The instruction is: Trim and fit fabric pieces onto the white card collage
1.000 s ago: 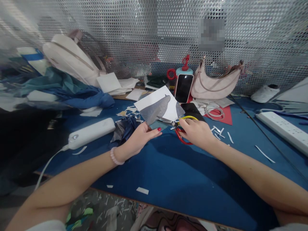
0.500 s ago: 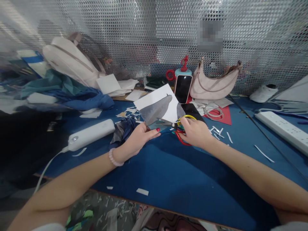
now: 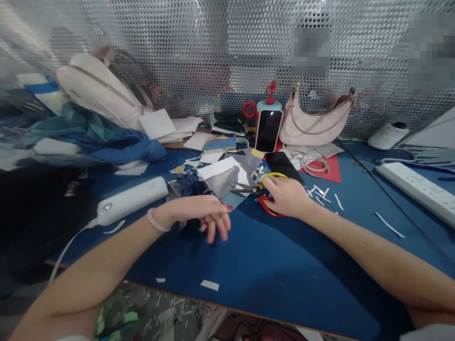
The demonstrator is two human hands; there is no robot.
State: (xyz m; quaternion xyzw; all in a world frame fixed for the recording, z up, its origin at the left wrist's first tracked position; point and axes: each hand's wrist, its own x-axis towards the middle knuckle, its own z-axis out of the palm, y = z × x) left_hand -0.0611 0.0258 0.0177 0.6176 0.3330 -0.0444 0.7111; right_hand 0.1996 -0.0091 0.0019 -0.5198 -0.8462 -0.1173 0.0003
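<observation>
Paper cutout (image 3: 222, 177) has dropped onto the surface (image 3: 270, 255) since earlier; left hand (image 3: 209, 215) now empty, fingers loose, right hand (image 3: 287, 196) still gripping scissors (image 3: 256, 192).

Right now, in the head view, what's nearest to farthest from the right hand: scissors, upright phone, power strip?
1. scissors, held in the right hand.
2. upright phone, behind the hand.
3. power strip, far right.

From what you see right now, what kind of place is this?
Probably a craft workbench for cutting: a blue table littered with paper scraps, scissors in the right hand, a perforated metal screen behind.
</observation>
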